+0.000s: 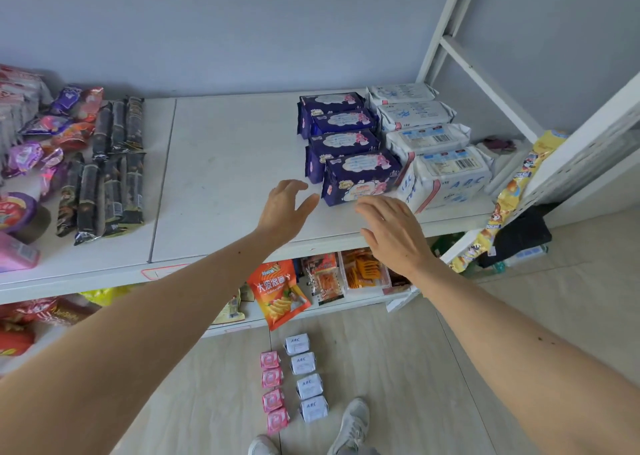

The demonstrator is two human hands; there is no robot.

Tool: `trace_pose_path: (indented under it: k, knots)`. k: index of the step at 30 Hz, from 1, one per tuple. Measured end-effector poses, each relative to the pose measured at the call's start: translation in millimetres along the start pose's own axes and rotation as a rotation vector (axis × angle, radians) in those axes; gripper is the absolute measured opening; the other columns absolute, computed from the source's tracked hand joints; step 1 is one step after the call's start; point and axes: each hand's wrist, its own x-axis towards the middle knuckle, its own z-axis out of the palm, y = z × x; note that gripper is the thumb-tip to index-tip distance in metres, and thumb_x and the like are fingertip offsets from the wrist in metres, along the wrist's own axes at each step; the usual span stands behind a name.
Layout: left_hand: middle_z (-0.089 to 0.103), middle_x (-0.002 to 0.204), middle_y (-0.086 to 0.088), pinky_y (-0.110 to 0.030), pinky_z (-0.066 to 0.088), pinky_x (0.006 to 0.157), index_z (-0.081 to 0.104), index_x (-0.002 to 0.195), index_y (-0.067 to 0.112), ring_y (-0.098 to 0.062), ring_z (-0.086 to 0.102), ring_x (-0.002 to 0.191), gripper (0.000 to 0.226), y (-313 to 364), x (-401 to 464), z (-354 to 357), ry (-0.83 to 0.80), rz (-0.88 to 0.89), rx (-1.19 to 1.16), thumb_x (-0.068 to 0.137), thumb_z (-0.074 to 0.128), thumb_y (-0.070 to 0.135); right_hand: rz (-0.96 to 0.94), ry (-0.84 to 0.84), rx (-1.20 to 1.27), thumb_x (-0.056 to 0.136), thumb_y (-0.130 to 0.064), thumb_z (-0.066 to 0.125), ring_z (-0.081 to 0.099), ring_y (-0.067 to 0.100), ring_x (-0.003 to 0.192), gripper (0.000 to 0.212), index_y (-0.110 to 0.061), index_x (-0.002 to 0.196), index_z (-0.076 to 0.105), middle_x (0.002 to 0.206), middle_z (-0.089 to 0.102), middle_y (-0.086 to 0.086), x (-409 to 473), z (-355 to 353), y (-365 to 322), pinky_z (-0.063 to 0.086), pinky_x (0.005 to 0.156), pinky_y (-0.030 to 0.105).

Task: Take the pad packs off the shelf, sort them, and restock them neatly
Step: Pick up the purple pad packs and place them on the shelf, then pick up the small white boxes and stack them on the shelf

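On the white shelf (225,163), a row of several dark purple pad packs (360,177) runs front to back, with a row of several white pad packs (446,177) just to its right. My left hand (284,208) hovers open just left of the front purple pack. My right hand (394,232) hovers open at the shelf's front edge, just below that pack. Neither hand holds anything. On the floor below lie a column of small pink pad packs (272,390) and a column of small white pad packs (306,376).
Dark snack sleeves (110,174) and purple and red sweets (52,132) fill the shelf's left part. The lower shelf holds an orange chip bag (278,291) and other snacks. A white rack frame (485,83) and hanging yellow packets (512,198) stand to the right. My shoes (349,430) are at the bottom.
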Motion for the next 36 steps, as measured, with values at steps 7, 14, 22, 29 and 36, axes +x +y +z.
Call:
trace_pose_path:
  k: [7, 14, 22, 29, 36]
  knots:
    - [0.056, 0.127, -0.002, -0.024, 0.036, 0.091, 0.06, 0.119, 0.017, -0.018, 0.048, 0.118, 0.03, -3, -51, 11, 0.095, 0.143, -0.005, 0.096, 0.048, 0.033, -0.012, -0.029, 0.011, 0.08, -0.012, 0.068, 0.056, 0.023, 0.11, 0.036, -0.01, 0.115, 0.059, 0.12, 0.059, 0.006, -41, 5, -16, 0.043, 0.098, 0.036]
    - [0.06, 0.118, 0.0, -0.028, 0.045, 0.087, 0.063, 0.115, 0.017, -0.015, 0.053, 0.109, 0.025, -12, -105, 38, 0.154, 0.089, -0.074, 0.095, 0.051, 0.026, -0.081, 0.008, 0.108, 0.082, -0.011, 0.064, 0.058, 0.025, 0.106, 0.028, -0.009, 0.109, 0.062, 0.115, 0.061, 0.006, -78, 26, -21, 0.042, 0.095, 0.037]
    - [0.063, 0.11, -0.002, -0.035, 0.048, 0.082, 0.065, 0.11, 0.013, -0.019, 0.056, 0.102, 0.022, -73, -170, 94, 0.091, -0.061, -0.033, 0.094, 0.054, 0.024, -0.094, -0.059, 0.24, 0.079, -0.006, 0.067, 0.057, 0.024, 0.104, 0.028, -0.008, 0.107, 0.062, 0.113, 0.061, 0.006, -138, 84, -43, 0.039, 0.092, 0.033]
    - [0.063, 0.111, -0.002, -0.036, 0.05, 0.08, 0.064, 0.111, 0.015, -0.02, 0.059, 0.099, 0.024, -155, -212, 137, -0.021, -0.188, -0.051, 0.093, 0.055, 0.028, -0.034, -0.168, 0.282, 0.078, -0.006, 0.068, 0.057, 0.026, 0.108, 0.033, -0.008, 0.11, 0.061, 0.116, 0.06, 0.008, -182, 153, -78, 0.041, 0.093, 0.035]
    - [0.064, 0.117, -0.005, -0.035, 0.048, 0.089, 0.066, 0.112, 0.01, -0.025, 0.06, 0.106, 0.023, -244, -242, 219, -0.158, -0.241, -0.05, 0.092, 0.057, 0.017, -0.033, -0.247, 0.317, 0.075, -0.011, 0.071, 0.057, 0.025, 0.105, 0.035, -0.01, 0.108, 0.062, 0.115, 0.06, 0.005, -234, 257, -103, 0.043, 0.091, 0.035]
